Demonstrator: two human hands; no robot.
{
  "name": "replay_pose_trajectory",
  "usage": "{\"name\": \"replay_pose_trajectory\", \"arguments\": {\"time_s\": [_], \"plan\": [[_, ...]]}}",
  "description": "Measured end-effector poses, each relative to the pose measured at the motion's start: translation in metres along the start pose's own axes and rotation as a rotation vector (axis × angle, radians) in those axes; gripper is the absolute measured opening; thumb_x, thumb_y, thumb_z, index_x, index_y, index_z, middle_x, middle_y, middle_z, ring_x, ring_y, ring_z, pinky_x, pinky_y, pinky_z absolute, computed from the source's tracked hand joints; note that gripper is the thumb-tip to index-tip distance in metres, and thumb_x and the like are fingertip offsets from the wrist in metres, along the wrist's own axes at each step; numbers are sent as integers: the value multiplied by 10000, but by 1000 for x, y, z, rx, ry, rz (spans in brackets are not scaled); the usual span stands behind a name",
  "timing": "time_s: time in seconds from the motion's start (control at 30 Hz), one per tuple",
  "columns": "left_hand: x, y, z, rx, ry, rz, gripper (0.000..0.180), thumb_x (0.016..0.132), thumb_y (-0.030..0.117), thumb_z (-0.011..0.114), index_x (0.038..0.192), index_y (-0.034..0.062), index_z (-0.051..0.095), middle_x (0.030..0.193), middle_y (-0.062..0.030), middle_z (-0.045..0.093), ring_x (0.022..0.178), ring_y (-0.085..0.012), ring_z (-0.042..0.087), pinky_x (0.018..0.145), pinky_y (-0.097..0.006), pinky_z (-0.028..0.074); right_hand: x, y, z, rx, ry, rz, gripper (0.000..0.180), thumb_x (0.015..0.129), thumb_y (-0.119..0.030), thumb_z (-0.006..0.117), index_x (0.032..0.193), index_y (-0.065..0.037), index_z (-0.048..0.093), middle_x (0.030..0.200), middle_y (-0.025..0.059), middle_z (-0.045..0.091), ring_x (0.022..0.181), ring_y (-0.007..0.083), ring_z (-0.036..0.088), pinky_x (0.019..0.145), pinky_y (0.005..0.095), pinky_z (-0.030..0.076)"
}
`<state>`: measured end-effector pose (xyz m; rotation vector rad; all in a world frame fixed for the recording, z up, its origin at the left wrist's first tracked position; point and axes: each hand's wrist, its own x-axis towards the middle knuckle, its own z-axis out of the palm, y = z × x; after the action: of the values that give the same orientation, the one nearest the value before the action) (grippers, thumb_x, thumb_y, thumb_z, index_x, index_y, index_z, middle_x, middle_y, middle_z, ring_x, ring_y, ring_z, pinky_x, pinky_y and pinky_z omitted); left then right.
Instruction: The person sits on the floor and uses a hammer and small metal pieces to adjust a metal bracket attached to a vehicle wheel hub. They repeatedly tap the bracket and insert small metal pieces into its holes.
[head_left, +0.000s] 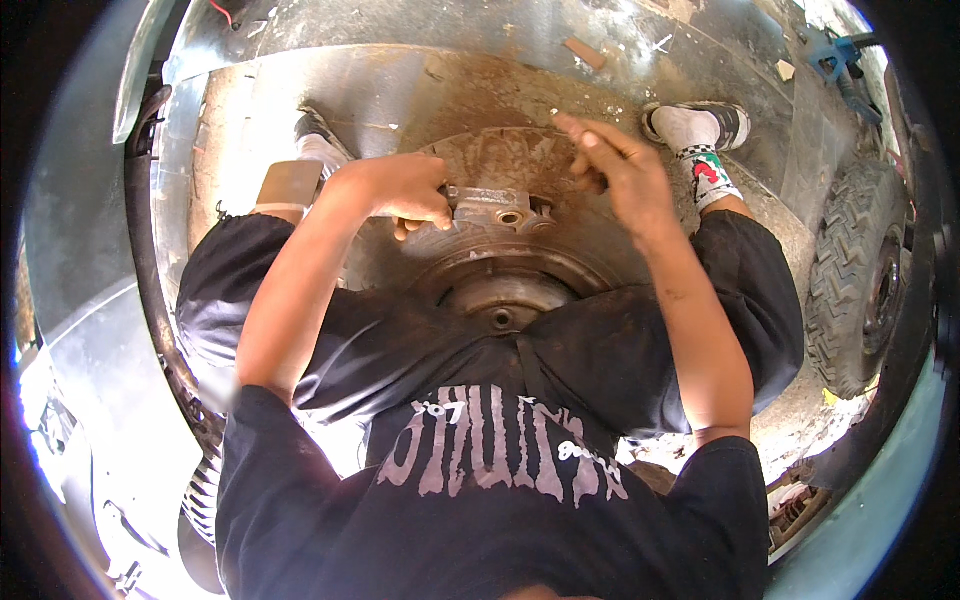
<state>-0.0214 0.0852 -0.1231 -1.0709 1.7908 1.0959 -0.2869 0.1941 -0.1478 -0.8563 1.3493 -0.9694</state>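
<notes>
A grey cast-metal part (492,207) with a round hole lies above the sidewall of a tire (385,262) between my legs. My left hand (395,190) is closed round its left end, knuckles up, hiding that end. To the right of the part, my right hand (622,178) is raised and apart from it. The index finger stretches out to the upper left while the other fingers bend loosely beneath. A pale speck shows at that fingertip; I cannot tell whether it is on the finger or the floor. Nearer to me is the wheel's rusty metal rim (515,290).
Another tire with chunky tread (850,285) stands upright at the right. A blue metal tool (840,60) lies at the far right. A small brown block (584,53) and pale scraps lie on the floor ahead. My shoes (735,125) flank the wheel.
</notes>
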Motion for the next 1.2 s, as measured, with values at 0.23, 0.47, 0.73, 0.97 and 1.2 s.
{"name": "replay_pose_trajectory", "arguments": {"time_s": [0.23,0.47,0.73,0.97,1.2], "plan": [[-7,6,-2,446,279,102,522,768,508,864,1040,70,781,850,-209,740,846,-423,722,758,-507,573,-3,77,50,-171,74,-241,335,1093,-249,566,1322,-37,687,1157,113,774,1018,218,752,890,342,560],[11,-34,4,407,573,295,547,785,579,836,938,59,764,805,-209,725,850,-432,713,764,-531,565,-17,70,77,-487,103,-360,253,1047,-155,588,1256,-88,713,1136,179,755,1025,363,737,865,441,577],[35,-36,13,304,691,284,703,876,700,695,1089,35,776,1080,-204,724,1048,-407,696,903,-506,563,-18,73,65,-653,183,-582,288,1006,-99,623,1286,-118,689,1215,154,743,1061,369,729,859,444,592],[58,-54,35,281,896,353,867,885,706,672,1366,-10,576,1332,-216,565,1245,-429,584,1037,-502,493,-17,75,65,-700,144,-561,286,1002,-77,623,1274,-125,696,1298,146,717,1113,354,720,882,435,600],[51,-34,60,124,1105,-30,1058,769,702,808,1486,26,422,1395,-275,483,1352,-414,484,1124,-494,439,-15,82,66,-717,150,-607,302,1015,-116,630,1312,-132,681,1319,166,700,1097,370,723,874,442,609]]}}
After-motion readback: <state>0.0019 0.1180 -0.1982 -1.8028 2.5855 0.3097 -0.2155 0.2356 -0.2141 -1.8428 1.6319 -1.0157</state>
